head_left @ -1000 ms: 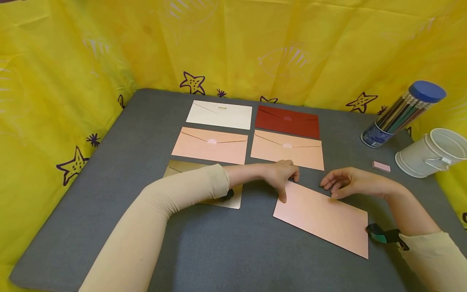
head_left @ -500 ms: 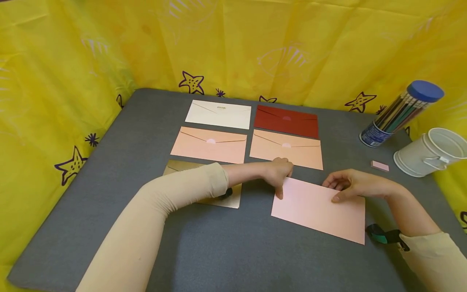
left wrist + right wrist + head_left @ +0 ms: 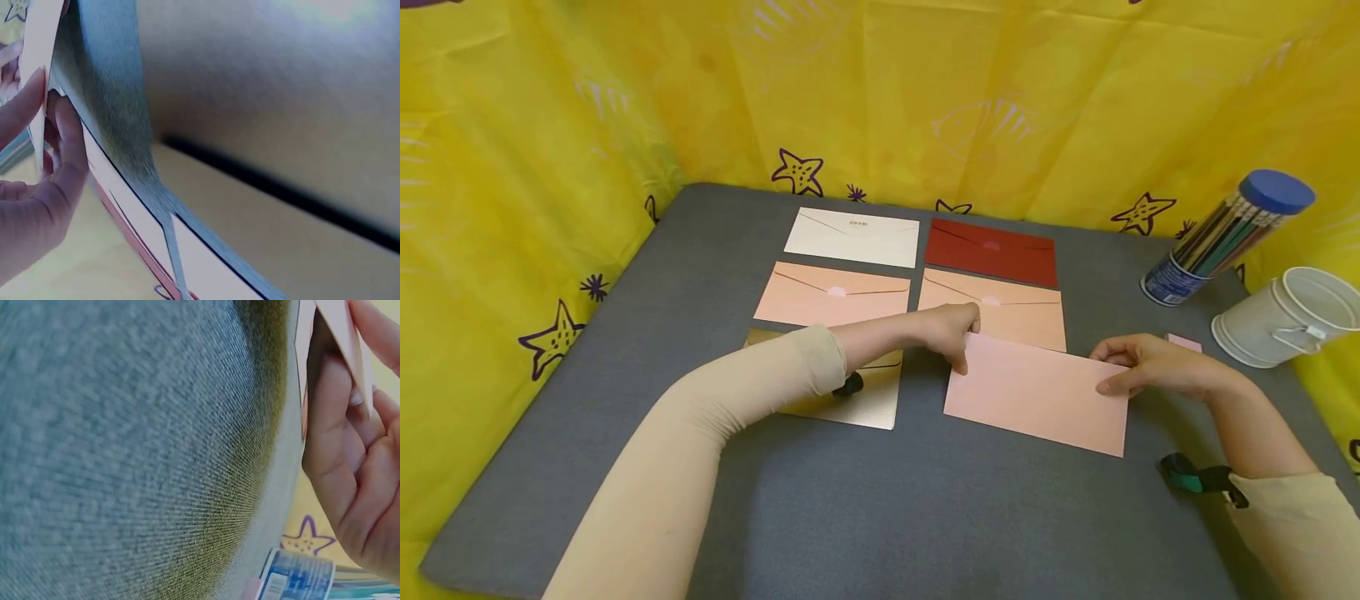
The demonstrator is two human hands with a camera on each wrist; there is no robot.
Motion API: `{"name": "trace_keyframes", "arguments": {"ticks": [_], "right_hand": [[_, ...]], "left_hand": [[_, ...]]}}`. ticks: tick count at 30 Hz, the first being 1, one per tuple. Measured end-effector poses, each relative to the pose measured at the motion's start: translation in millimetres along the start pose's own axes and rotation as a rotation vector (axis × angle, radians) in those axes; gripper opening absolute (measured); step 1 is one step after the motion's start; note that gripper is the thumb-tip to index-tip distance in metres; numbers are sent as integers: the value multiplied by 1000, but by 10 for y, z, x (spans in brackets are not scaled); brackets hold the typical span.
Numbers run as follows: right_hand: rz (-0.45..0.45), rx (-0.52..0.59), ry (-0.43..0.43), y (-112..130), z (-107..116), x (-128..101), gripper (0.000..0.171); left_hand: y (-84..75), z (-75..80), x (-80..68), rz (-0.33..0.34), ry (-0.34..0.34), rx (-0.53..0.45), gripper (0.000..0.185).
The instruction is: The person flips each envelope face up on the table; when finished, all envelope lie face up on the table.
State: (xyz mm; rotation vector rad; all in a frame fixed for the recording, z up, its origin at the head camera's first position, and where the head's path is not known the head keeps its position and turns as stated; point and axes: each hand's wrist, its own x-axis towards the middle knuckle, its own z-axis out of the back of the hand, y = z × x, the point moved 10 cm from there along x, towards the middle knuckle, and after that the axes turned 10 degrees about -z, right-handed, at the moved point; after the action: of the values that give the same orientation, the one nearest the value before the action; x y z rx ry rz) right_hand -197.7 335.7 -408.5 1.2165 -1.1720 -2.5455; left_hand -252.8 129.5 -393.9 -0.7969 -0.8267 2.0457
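Observation:
A plain pink envelope [image 3: 1037,396] is held between both hands above the grey table, raised off it in the wrist views. My left hand [image 3: 951,332] pinches its upper left corner, thumb on the near face. At the upper right edge, my right hand [image 3: 1157,367] pinches it with the thumb in front and curled fingers behind. Just behind it lies a peach envelope [image 3: 1022,321], partly covered. A gold envelope [image 3: 857,408] lies beneath my left forearm, which hides much of it.
Farther back lie a white envelope [image 3: 850,237], a red envelope [image 3: 992,252] and another pink envelope [image 3: 831,296]. To the right stand a tub of pencils [image 3: 1213,237] and a white metal pot [image 3: 1270,325]. A pink eraser [image 3: 1183,342] is partly hidden by my right hand.
The pink envelope has lifted from the table and moved back and slightly left. My right hand, earlier loose at its edge, now pinches it. The left hand has moved back with it.

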Motion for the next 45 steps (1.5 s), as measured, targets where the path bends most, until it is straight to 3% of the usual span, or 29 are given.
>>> {"name": "trace_keyframes", "arguments": {"ticks": [5, 8, 11, 14, 19, 23, 28, 38, 45], "right_hand": [[16, 66, 11, 2, 50, -1, 11], [37, 119, -8, 27, 95, -4, 13], [45, 171, -47, 36, 149, -4, 16], [60, 216, -80, 48, 194, -4, 19], [72, 273, -111, 71, 240, 0, 23], [94, 334, -129, 122, 267, -7, 25], [138, 456, -142, 167, 306, -20, 23], [311, 602, 1, 259, 254, -80, 32], [361, 661, -1, 322, 266, -98, 35]], "left_hand": [[124, 131, -61, 36, -67, -321, 28], [198, 204, -99, 60, -104, -448, 25], [248, 259, -136, 69, -126, -503, 34], [299, 292, -176, 81, -147, -539, 30], [417, 333, -257, 94, -205, -599, 6], [467, 407, -335, 56, -258, -626, 19], [499, 524, -441, 31, -311, -623, 22], [588, 659, -544, 51, -359, -651, 18], [609, 737, -586, 50, -413, -670, 23]]}}
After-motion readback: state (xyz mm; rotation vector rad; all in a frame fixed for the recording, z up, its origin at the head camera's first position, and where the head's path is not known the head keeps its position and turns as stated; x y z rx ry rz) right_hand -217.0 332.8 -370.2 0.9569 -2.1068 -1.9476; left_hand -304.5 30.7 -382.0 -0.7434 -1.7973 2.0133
